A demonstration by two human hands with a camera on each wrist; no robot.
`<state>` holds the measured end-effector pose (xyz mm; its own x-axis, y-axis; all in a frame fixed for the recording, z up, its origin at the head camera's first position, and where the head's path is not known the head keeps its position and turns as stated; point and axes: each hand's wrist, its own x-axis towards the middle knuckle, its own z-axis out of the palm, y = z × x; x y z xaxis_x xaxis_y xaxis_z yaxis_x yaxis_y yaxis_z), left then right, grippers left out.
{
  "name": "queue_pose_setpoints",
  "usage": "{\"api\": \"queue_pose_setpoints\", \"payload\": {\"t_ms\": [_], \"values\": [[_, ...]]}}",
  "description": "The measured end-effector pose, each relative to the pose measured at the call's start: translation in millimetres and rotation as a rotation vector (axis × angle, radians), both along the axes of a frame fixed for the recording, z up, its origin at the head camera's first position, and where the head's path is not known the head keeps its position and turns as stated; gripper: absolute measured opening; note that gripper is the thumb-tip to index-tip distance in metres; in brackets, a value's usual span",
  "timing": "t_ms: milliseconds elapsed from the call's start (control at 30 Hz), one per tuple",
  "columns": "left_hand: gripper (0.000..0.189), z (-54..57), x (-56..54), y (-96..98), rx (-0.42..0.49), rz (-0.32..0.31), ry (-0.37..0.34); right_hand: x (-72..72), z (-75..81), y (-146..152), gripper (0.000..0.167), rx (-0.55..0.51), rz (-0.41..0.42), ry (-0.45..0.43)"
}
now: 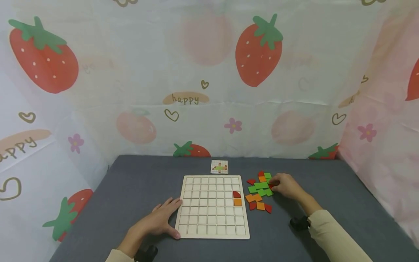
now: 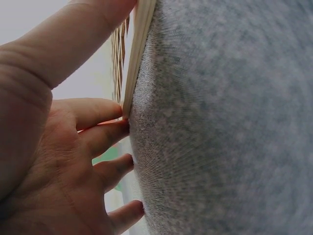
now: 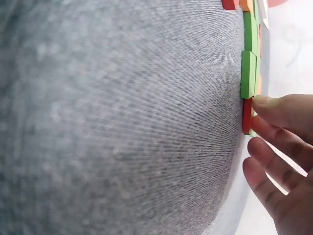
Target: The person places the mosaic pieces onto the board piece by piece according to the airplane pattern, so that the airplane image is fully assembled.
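A pale wooden board (image 1: 212, 220) with a square grid lies flat on the table. On its right side sit a red curved-edge piece (image 1: 236, 194) and an orange square piece (image 1: 237, 202). My left hand (image 1: 162, 217) spreads along the board's left edge, thumb near the front corner and fingertips farther back. To the right of the board, my right hand (image 1: 286, 185) reaches into a group of loose pieces. Its thumb and index fingertips are right at a red piece (image 3: 247, 116) beside a green piece (image 3: 248, 73); the other fingers are apart from it.
Loose green pieces (image 1: 261, 185), orange pieces (image 1: 260, 206) and red pieces (image 1: 251, 181) lie close together, some overlapping. A small pattern card (image 1: 219, 167) lies behind the board. A strawberry-print curtain (image 1: 209, 127) borders the back of the dark grey table (image 1: 147, 182).
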<state>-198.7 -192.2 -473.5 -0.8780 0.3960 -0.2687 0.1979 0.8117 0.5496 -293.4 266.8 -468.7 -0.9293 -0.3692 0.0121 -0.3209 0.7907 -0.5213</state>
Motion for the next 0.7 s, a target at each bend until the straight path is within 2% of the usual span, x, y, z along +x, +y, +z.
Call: {"api": "queue_pose_setpoints", "payload": {"t_ms": [700], "values": [[0.113,-1.1,0.0,-0.7,0.009,0.003,0.002,3.3,1.0,-0.4,0.019,0.086,0.025,0.031]]}}
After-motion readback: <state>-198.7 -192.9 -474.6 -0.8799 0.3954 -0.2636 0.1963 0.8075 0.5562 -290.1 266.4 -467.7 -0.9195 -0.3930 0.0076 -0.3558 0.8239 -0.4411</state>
